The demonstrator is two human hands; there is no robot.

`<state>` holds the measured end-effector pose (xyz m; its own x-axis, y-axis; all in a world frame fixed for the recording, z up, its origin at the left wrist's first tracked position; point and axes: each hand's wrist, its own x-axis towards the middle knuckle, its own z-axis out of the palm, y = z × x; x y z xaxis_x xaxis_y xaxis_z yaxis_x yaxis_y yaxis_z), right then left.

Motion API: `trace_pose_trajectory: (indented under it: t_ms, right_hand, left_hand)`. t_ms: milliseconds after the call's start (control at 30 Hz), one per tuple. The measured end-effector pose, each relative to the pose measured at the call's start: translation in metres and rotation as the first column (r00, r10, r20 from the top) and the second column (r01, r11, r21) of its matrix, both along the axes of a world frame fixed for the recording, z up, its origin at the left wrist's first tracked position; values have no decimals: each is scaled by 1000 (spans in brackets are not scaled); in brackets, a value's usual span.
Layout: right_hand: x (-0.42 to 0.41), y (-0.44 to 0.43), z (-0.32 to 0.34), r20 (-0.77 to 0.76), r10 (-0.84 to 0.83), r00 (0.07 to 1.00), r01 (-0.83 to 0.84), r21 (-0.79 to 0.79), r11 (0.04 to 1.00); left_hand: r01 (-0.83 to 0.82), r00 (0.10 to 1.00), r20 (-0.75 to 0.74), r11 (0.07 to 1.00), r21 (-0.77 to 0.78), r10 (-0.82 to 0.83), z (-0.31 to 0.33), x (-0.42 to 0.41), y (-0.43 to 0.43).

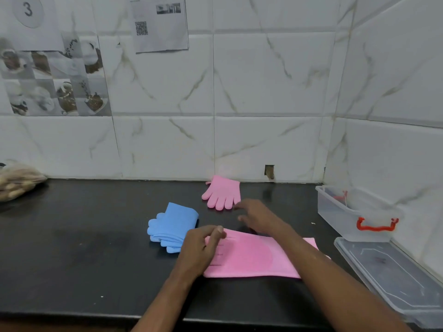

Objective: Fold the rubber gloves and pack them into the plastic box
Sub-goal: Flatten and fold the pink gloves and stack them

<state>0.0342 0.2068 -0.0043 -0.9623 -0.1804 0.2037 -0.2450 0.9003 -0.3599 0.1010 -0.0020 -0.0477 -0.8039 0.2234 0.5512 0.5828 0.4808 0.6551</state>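
- Step in hand: folding the second pink glove. The near pink glove (pixel 254 257) lies flat and full length on the black counter (pixel 84 248), lower centre of the frame, its finger end to the left and its cuff to the right.
- The left hand (pixel 202 246) sits on that finger end with fingers curled and thumb pressed to the forefinger – it looks to pinch the rubber at the glove's upper left corner.
- The right hand (pixel 257 215) is blurred, fingers spread and holding nothing, above the counter just past the glove's far edge.
- Already folded, by the look of them: the blue gloves (pixel 171 224), stacked left of centre, and the far pink glove (pixel 223 192) by the wall.
- The plastic box (pixel 335 212) stands at the right edge with its lid (pixel 395 276) off and lying below it; no glove shows inside, so packing seems not yet begun.
- The next move probably calls for the free hand to steady the cuff while the pinched end is carried over – edges kept square, since rubber tends to spring back.
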Motion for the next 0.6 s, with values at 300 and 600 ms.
trace_pose_trajectory:
  t_ms: [300, 600]
  right_hand:
    - [-91, -57, -45, -120, -74, 990, 113, 366, 924]
    - [-88, -23, -19, -225, -52, 973, 97, 192, 977]
  left_hand:
    - [-245, 937, -285, 962, -121, 202, -7, -16, 1]
    - [-283, 929, -302, 935, -215, 212, -1, -26, 9]
